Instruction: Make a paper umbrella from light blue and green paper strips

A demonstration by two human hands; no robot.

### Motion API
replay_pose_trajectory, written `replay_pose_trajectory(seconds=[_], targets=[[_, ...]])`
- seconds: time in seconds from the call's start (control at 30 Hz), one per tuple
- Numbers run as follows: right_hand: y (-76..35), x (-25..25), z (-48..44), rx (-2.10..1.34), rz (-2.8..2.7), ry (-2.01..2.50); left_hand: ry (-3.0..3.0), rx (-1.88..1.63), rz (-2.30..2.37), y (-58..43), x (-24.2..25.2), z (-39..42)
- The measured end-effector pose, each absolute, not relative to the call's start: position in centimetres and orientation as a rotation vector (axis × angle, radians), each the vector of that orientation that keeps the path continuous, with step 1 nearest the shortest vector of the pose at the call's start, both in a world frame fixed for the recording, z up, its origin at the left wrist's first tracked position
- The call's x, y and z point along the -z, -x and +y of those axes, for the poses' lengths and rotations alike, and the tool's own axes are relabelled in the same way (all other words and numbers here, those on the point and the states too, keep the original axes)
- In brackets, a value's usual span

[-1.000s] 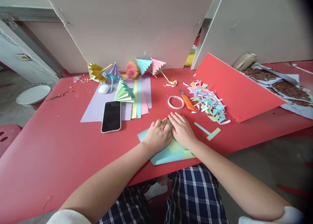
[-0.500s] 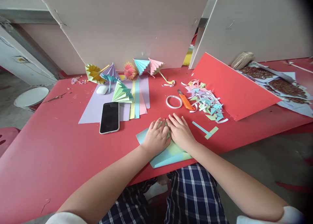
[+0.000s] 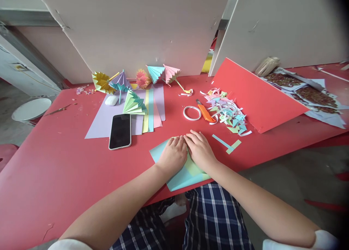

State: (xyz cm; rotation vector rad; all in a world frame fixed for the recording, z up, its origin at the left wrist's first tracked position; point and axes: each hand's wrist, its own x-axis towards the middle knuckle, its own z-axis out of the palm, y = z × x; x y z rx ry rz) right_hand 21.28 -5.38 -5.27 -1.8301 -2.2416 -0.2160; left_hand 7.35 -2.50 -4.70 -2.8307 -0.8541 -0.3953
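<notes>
Pale wall panels (image 3: 131, 28) across the top, a red counter (image 3: 68, 162) below.
At lower centre, blue-and-green paper (image 3: 178, 181) lies under the left hand (image 3: 173, 153), fingers together, whether pinching I cannot tell, and the right hand (image 3: 201, 150), palm down, fingers slightly spread.

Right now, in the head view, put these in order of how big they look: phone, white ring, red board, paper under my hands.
1. Red board
2. Paper, though partly covered
3. Phone
4. White ring
</notes>
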Motion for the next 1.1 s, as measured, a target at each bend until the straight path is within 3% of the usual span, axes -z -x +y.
replay_pose_trajectory(seconds=[0.33, 1.1], targets=[[-20.4, 4.3, -4.7, -0.003, -2.464, 1.909, 2.861, 0.444, -0.951, -7.1, 4.4, -3.1], [-20.1, 4.4, -7.9, 0.042, -2.465, 1.855, 2.860, 0.415, -1.041, -6.4, 4.6, -4.8]])
